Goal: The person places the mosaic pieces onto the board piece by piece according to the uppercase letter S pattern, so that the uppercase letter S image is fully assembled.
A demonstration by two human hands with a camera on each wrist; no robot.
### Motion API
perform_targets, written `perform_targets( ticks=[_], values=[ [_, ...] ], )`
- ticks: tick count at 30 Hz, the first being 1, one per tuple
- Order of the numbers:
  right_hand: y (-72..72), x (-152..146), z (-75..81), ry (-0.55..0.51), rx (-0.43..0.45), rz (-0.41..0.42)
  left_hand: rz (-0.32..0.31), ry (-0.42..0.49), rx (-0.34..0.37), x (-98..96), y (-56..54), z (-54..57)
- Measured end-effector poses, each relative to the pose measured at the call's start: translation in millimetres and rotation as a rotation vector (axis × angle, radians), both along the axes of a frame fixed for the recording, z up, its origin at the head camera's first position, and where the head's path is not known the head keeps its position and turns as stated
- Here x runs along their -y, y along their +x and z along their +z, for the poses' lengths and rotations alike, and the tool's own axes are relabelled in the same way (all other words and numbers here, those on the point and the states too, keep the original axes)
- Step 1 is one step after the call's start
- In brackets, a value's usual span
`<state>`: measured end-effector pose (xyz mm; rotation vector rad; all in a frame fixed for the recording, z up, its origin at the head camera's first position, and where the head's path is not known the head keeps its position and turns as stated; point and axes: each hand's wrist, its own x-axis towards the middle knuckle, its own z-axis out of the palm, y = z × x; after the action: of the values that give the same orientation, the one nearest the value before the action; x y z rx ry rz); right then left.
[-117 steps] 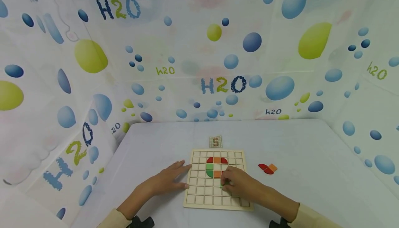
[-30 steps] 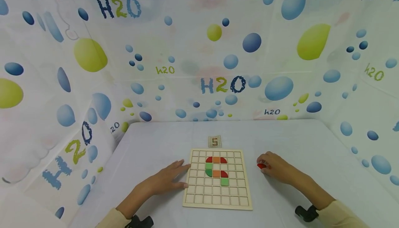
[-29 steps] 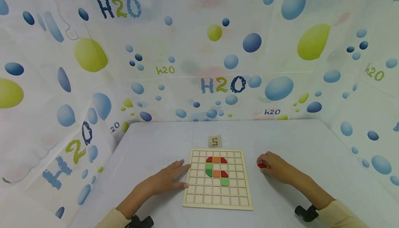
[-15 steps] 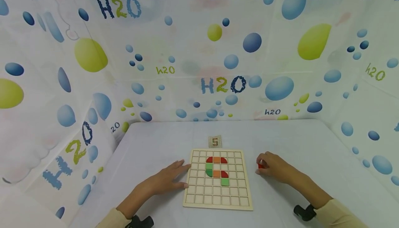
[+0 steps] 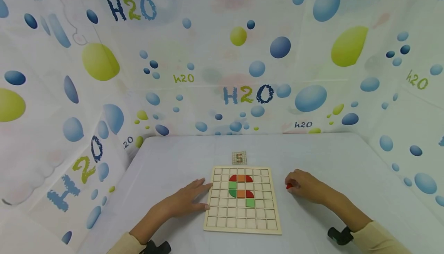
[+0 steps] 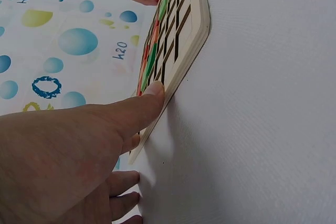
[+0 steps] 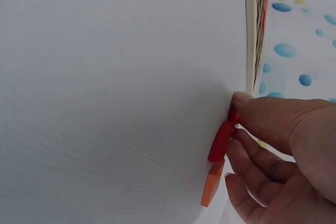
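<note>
A wooden grid board lies on the white table, with red, orange and green tiles set in an S-like pattern near its upper middle. My left hand rests at the board's left edge, fingers spread, thumb and fingertips touching the rim. Off the board's right side, my right hand pinches a small red tile between thumb and fingers. Against it, in the right wrist view, sits another red tile with a curved side, and beyond that an orange square tile. In the head view the hand hides most of these loose tiles.
A small gridded card bearing an S figure lies just beyond the board. Behind the white table hangs a white sheet printed with blue and green drops.
My right hand has left the board, where a green square tile now sits below the lower red one, and moved right to the loose tiles. Lately its fingers shift slightly. My left hand stays put.
</note>
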<state>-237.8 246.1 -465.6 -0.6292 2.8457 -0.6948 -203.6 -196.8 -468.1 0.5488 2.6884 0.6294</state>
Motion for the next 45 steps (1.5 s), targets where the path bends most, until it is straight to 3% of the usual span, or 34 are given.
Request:
perform_targets(
  ticks=[6, 15, 27, 34, 45],
  values=[
    [-0.7, 0, 1.2, 0.028, -0.022, -0.012, 0.005, -0.007, 0.0, -1.0, 0.2, -0.2],
    [-2.4, -8, 2.1, 0.022, 0.016, 0.081, 0.011, -0.012, 0.003, -1.5, 0.2, 0.6],
    [0.5, 0, 0.0, 0.034, -0.015, 0.022, 0.009, -0.017, 0.001, -2.0, 0.6, 1.3],
    [3.5, 4, 1.6, -0.013, -0.085, 0.065, 0.006, -0.015, -0.002, -2.3, 1.7, 2.6],
    [25.5, 45, 12.0, -0.08, -0.018, 0.066, 0.001, 0.002, 0.0, -0.4, -0.2, 2.4]
  ],
)
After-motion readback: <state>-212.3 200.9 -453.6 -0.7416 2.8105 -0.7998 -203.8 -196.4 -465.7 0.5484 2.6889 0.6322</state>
